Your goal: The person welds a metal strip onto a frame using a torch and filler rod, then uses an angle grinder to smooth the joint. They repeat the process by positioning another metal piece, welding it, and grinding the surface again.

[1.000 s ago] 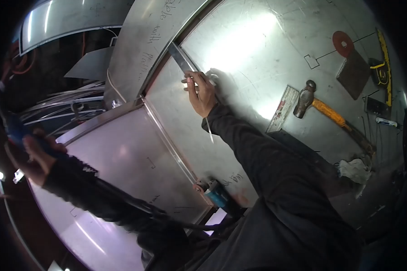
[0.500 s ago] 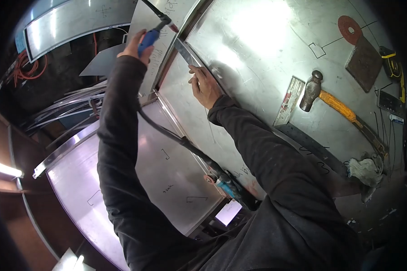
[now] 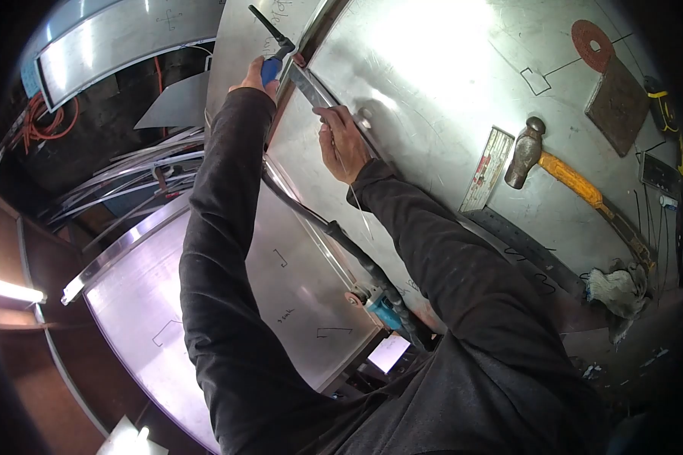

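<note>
– First, what is seen at left?
– By the left hand (image 3: 255, 76), closed around it, a blue torch (image 3: 272, 70) is held, tip just beside the end of a metal strip (image 3: 310, 87) on the metal table (image 3: 432, 140).
– And next?
– Beside the strip, the right hand (image 3: 344, 145) is partly curled; a thin rod (image 3: 363, 211) is held in it. Contact with the strip cannot be told.
– Farther right?
– A square (image 3: 487, 171), then a hammer (image 3: 572, 182), noted.
</note>
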Motion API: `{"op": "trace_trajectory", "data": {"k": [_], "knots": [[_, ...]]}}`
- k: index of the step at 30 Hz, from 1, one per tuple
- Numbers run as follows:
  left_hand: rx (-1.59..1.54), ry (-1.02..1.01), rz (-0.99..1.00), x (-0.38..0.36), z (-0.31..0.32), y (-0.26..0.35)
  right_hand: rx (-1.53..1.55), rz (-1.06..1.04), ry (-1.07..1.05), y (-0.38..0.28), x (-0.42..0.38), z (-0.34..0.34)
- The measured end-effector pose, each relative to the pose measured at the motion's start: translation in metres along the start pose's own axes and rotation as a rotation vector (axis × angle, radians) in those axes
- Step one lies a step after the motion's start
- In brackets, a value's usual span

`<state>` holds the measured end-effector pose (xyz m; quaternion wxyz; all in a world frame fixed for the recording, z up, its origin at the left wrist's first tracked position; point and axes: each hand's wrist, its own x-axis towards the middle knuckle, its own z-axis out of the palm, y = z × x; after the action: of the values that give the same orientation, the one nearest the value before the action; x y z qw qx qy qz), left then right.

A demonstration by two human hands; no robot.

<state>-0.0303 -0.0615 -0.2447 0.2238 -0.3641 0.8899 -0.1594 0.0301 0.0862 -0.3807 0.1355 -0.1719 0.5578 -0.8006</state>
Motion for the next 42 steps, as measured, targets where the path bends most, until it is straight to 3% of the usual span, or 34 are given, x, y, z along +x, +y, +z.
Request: {"op": "trace_trajectory", "data": {"k": [2, 4, 11, 16, 27, 37, 42], "knots": [[0.033, -0.007, -0.012, 0.001, 0.0, 0.001, 0.056, 0.002, 0.003, 0.005, -0.002, 0.002], [0.024, -0.016, -0.007, -0.001, -0.001, 0.003, 0.059, 0.135, -0.041, 0.003, -0.002, 0.001], [0.056, -0.031, 0.005, -0.001, -0.004, 0.007, 0.03, 0.106, 0.008, 0.004, -0.001, 0.002], [0.066, -0.036, -0.002, -0.004, -0.008, 0.01, 0.12, 0.21, 0.0, 0.0, -0.001, 0.001], [0.063, -0.072, -0.014, -0.005, -0.01, 0.009, 0.091, 0.161, 0.035, 0.0, -0.001, 0.002], [-0.029, 0.052, 0.021, -0.006, -0.007, 0.006, 0.084, 0.154, 0.037, 0.0, -0.001, 0.001], [0.048, -0.04, 0.005, -0.008, -0.01, 0.011, 0.06, 0.148, 0.015, 0.002, -0.002, 0.002]]}}
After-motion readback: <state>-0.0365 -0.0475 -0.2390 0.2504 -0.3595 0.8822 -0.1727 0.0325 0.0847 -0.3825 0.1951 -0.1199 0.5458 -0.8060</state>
